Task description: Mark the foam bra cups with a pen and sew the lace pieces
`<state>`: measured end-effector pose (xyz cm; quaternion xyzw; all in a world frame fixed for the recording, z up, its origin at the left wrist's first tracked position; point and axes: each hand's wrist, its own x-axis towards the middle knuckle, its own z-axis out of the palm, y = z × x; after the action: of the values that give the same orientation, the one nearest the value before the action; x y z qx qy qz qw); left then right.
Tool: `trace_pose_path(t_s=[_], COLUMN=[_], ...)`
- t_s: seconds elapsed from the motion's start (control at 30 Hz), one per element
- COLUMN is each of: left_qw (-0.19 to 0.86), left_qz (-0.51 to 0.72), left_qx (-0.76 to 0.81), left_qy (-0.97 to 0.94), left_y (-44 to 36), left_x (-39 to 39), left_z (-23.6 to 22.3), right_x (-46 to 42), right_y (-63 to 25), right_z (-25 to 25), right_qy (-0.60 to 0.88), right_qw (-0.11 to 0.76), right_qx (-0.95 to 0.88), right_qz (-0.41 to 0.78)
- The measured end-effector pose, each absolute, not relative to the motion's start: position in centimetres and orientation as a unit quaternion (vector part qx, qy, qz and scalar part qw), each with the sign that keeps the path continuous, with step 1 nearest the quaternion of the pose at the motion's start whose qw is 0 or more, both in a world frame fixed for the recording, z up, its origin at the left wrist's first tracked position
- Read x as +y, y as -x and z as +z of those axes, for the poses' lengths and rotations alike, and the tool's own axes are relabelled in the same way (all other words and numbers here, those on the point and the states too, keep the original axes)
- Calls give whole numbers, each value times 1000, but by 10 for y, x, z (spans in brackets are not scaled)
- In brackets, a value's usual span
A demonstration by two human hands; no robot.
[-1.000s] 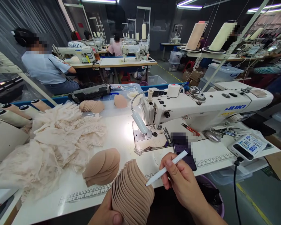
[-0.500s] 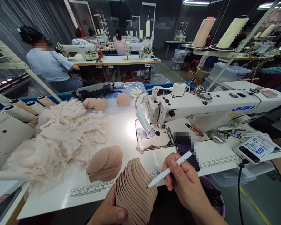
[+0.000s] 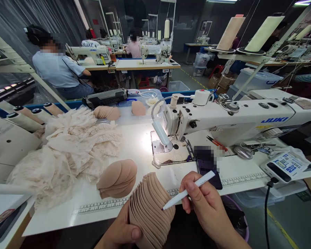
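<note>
A fanned stack of beige bra cups point(image 3: 151, 211) is gripped along its left side by my left hand point(image 3: 123, 226), thumb in front. My right hand point(image 3: 203, 204) pinches a white marker pen point(image 3: 189, 189), its dark tip at the right edges of the stacked cups. Whether the tip touches them, I cannot tell. Left of the held stack, a second pile of beige bra cups point(image 3: 118, 178) lies on the white table point(image 3: 52, 221), just behind the printed ruler strip.
Cream lace fabric point(image 3: 67, 148) heaps on the left. A white sewing machine point(image 3: 223, 116) with a lit lamp point(image 3: 160, 133) stands behind my hands. Near it lie a phone point(image 3: 207, 167), thread snips point(image 3: 190, 150) and a power bank point(image 3: 285, 169). Another person point(image 3: 58, 69) sits farther back.
The view has shifted slightly, so most things sit a little farther right. The pen tip stays at the cups' right edges, and both hands keep their holds.
</note>
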<state>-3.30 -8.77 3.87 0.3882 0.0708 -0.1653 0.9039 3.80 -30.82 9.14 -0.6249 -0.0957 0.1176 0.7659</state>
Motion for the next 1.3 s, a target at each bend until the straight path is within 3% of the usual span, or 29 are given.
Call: trace_pose_path(t_s=[0.67,1.3], left_qw=[893,901], left_qz=[-199,-203], left_qx=[120,103], left_qy=[-385,-371], left_y=[40,37], left_x=[-84,-87], left_z=[43,46], right_x=[-304,-304], right_y=[-34,-32], right_z=[97,94], right_qy=[640,632], right_qw=[755,756], right_qx=[-118,-122], right_qz=[77,116])
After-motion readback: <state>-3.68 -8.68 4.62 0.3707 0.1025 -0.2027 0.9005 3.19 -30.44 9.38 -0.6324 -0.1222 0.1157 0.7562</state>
